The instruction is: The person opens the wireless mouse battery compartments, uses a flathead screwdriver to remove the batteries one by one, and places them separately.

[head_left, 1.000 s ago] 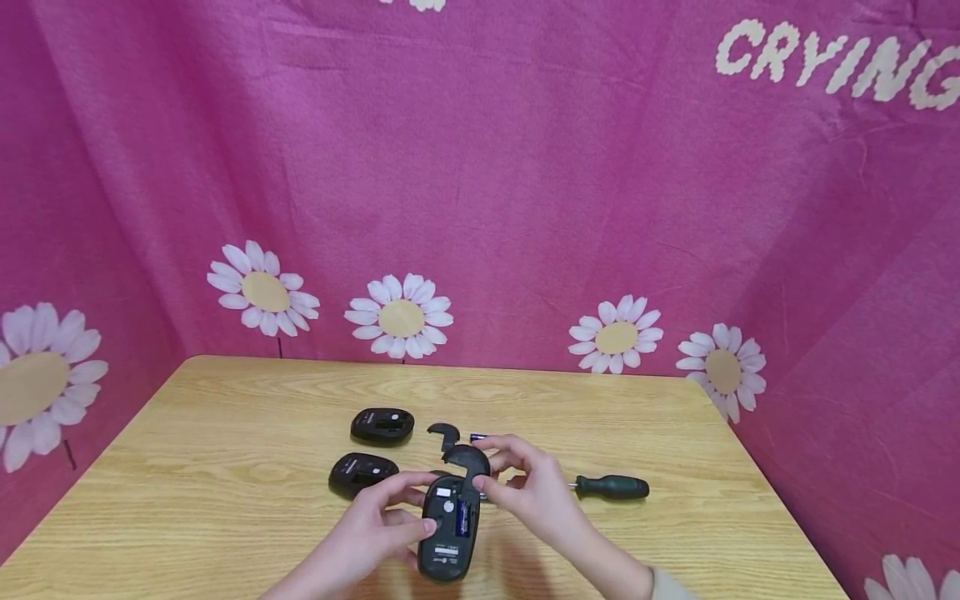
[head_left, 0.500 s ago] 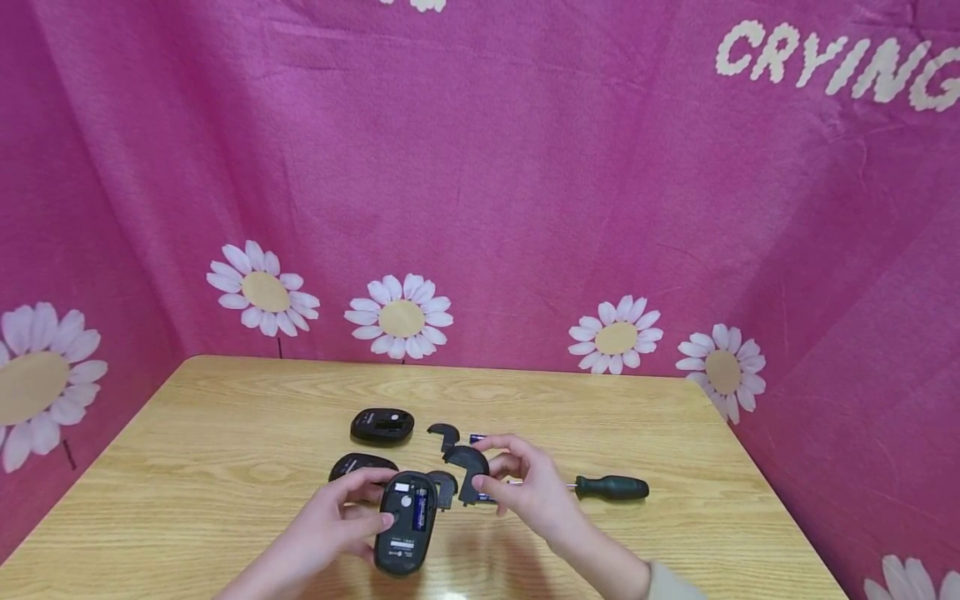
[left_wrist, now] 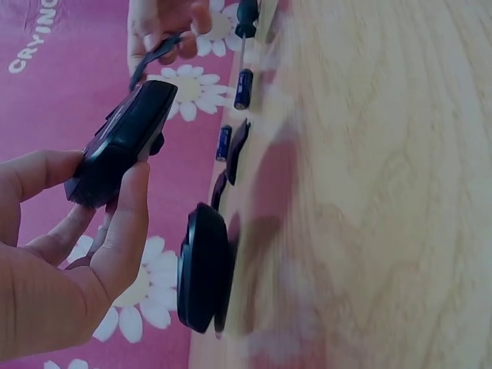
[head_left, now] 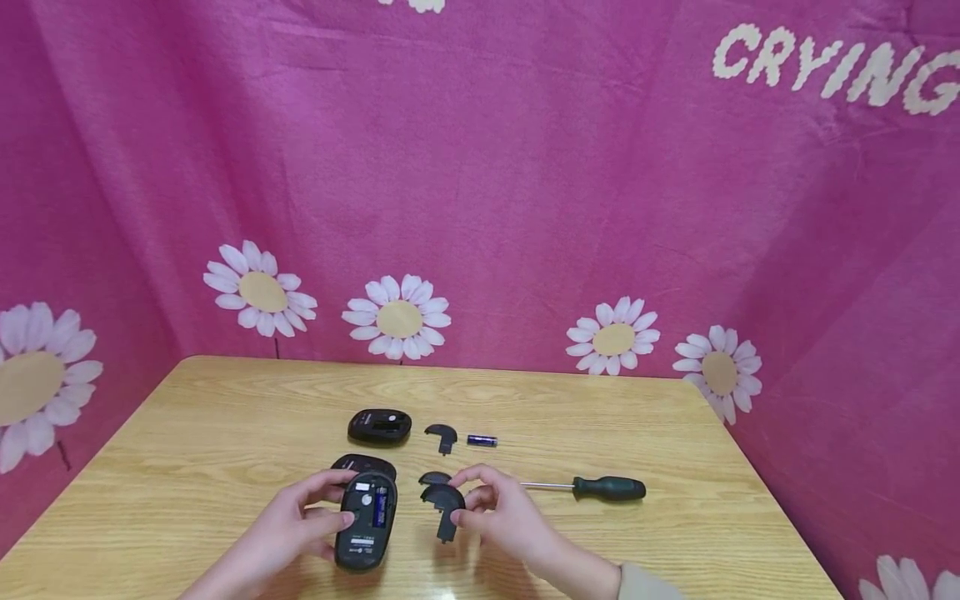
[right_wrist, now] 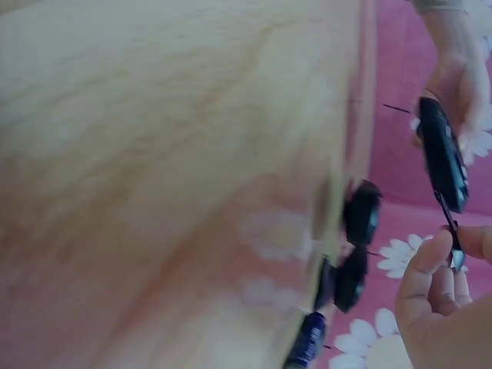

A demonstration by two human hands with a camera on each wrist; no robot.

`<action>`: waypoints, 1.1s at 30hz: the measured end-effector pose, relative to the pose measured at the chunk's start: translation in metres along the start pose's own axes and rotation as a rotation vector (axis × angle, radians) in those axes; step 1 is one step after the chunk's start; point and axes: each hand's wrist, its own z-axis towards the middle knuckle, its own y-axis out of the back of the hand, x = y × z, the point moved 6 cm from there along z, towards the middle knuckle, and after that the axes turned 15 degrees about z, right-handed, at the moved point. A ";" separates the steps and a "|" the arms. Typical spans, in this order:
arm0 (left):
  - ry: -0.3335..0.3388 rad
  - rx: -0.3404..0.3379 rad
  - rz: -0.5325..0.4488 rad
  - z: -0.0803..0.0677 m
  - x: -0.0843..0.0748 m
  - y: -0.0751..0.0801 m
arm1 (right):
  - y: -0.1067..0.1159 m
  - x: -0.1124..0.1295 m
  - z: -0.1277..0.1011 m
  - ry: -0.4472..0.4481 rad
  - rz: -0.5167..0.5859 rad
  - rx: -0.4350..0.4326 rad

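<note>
My left hand [head_left: 302,518] grips a black computer mouse [head_left: 360,542] by its sides, its underside turned toward me. A blue battery [head_left: 380,507] sits in the mouse's uncovered compartment. To the right, my right hand [head_left: 504,515] pinches a black hooked battery cover [head_left: 444,502] between thumb and fingers, apart from the mouse. Both held things are raised off the table, as the left wrist view shows with the mouse [left_wrist: 127,142] and the cover [left_wrist: 154,58]. Behind the held cover lies another cover [head_left: 433,477], partly hidden.
Two more black mice lie upside down on the wooden table [head_left: 225,467]: one farther back [head_left: 379,427], one [head_left: 358,463] partly behind the held mouse. Near them are a loose cover [head_left: 441,437] and a blue battery [head_left: 482,440]. A green-handled screwdriver [head_left: 607,488] lies at right.
My left hand has carried the mouse leftward, away from the cover. My right hand, still pinching the cover, has shifted left and slightly down, bringing the loose battery into fuller view.
</note>
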 end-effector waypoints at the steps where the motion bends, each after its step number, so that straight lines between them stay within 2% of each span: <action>1: -0.001 -0.002 0.001 -0.001 0.001 0.001 | -0.002 -0.003 0.001 -0.004 -0.006 0.014; 8: -0.005 -0.027 0.002 -0.003 0.007 0.007 | -0.013 -0.019 0.002 -0.039 -0.034 0.100; 13: 0.027 -0.035 0.014 -0.004 0.009 0.010 | -0.017 -0.025 0.003 -0.071 -0.035 0.124; 20: 0.053 -0.031 0.022 -0.005 0.010 0.011 | -0.020 -0.035 0.006 -0.147 -0.062 0.086; 27: 0.024 -0.036 0.034 -0.006 0.008 0.013 | -0.016 -0.036 0.009 -0.116 -0.175 0.061; 33: 0.028 -0.036 0.035 -0.005 0.008 0.012 | -0.014 -0.037 0.011 -0.116 -0.221 0.060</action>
